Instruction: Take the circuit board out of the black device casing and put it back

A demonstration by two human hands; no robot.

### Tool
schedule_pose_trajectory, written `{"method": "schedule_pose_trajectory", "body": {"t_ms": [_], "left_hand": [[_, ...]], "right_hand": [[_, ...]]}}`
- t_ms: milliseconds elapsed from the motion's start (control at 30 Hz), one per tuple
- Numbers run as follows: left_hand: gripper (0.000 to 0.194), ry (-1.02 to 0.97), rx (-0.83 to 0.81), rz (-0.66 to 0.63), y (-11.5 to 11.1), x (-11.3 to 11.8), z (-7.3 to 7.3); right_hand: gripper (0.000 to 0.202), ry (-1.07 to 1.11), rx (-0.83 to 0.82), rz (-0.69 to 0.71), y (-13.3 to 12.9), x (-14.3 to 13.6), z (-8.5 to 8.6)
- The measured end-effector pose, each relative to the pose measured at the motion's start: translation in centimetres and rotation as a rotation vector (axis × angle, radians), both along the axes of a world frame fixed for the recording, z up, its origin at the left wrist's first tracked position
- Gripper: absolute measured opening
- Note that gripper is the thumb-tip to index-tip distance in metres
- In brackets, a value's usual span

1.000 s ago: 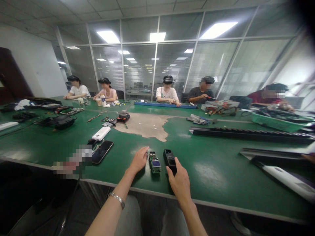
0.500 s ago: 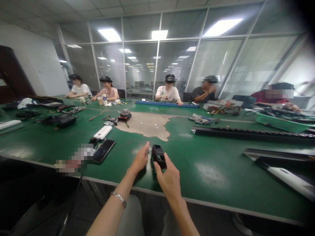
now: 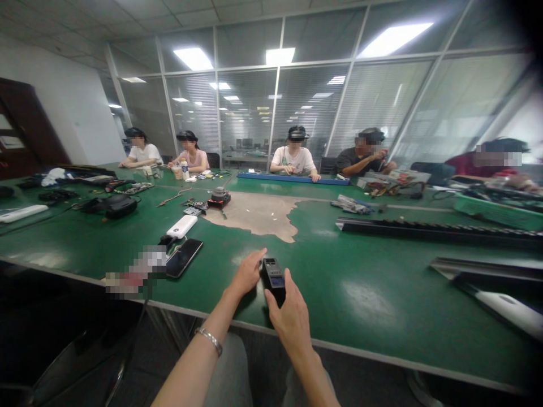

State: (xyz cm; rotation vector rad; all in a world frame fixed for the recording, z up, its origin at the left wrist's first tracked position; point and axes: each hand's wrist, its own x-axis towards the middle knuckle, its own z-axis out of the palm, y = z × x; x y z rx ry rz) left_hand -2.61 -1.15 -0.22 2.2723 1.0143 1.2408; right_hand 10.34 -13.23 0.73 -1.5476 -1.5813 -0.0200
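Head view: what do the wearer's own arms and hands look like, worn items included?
The left hand and right hand wear no gloves. A shiny, silver-coloured bracelet circles the left arm; none shows on the right arm. No sleeves or cables show on either.

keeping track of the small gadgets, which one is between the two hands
The black casing with a small screen, between the left hand and right hand. The phone and adjacent white device lie apart, off to the left.
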Motion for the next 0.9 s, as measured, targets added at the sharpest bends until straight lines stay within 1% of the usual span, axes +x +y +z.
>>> {"method": "schedule_pose_trajectory", "body": {"t_ms": [67,100,267,400,533,633,700,767,900], "left_hand": [[0.041,0.029,0.014,-0.003,0.0,0.0,0.1],[0.039,0.038,0.016,-0.001,0.0,0.0,0.2],[0.037,0.058,0.007,0.008,-0.1,0.0,0.5],[0.038,0.055,0.002,0.012,-0.2,0.0,0.6],[0.04,0.053,0.009,0.0,-0.3,0.0,0.5],[0.043,0.043,0.001,0.016,-0.3,0.0,0.4],[0.045,0.036,-0.008,0.031,-0.4,0.0,0.4],[0.044,0.026,-0.013,0.031,-0.5,0.0,0.5],[0.045,-0.001,-0.008,0.005,-0.6,0.0,0.6]], "right_hand": [[0.073,0.023,0.036,-0.008,0.2,-0.1,0.0],[0.074,0.03,0.041,-0.013,0.3,-0.1,-0.1],[0.058,0.032,0.002,-0.002,0.7,-0.2,-0.5],[0.059,0.037,0.01,-0.021,0.5,-0.4,-0.8],[0.06,0.033,0.008,-0.023,0.3,-0.5,-0.7],[0.059,0.056,-0.005,-0.025,0.4,-0.5,-0.5],[0.059,0.082,-0.03,-0.033,0.5,-0.4,-0.1],[0.061,0.107,-0.035,-0.037,0.6,-0.3,0.7],[0.062,0.192,0.03,-0.044,0.6,0.6,2.8]]}}
